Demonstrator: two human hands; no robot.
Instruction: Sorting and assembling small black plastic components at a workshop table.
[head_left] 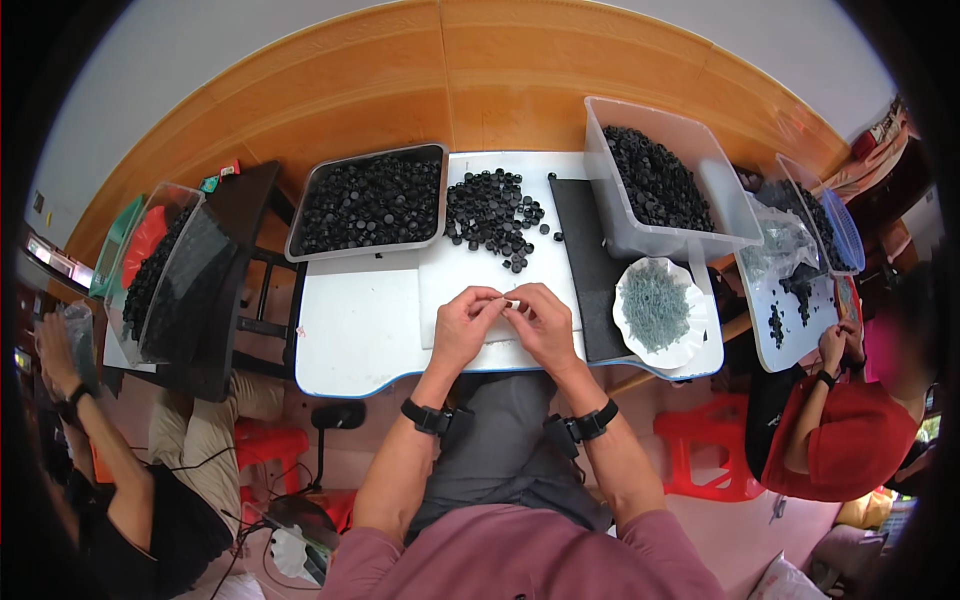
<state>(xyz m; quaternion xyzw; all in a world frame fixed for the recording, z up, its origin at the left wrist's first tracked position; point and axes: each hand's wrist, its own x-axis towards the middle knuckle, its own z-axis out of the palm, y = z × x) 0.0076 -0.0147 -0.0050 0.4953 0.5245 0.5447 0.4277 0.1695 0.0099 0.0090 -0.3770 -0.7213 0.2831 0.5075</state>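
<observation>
My left hand (pixel 466 326) and my right hand (pixel 543 324) meet at the fingertips over the near middle of the white table (pixel 350 325). Both are closed in a pinch around something very small, mostly hidden by the fingers; its kind does not show. Just beyond them lies a loose pile of small black round caps (pixel 492 205), some strayed to its right. To the right of my right hand, a white scalloped dish (pixel 693 335) holds a heap of thin grey-green pieces (pixel 655 305).
A metal tray (pixel 441 195) full of black caps stands at the back left, a clear plastic bin (pixel 735 215) of black parts at the back right. A black mat (pixel 590 290) lies between. Co-workers sit left, by a dark table (pixel 225 260), and right, near red stools (pixel 705 440).
</observation>
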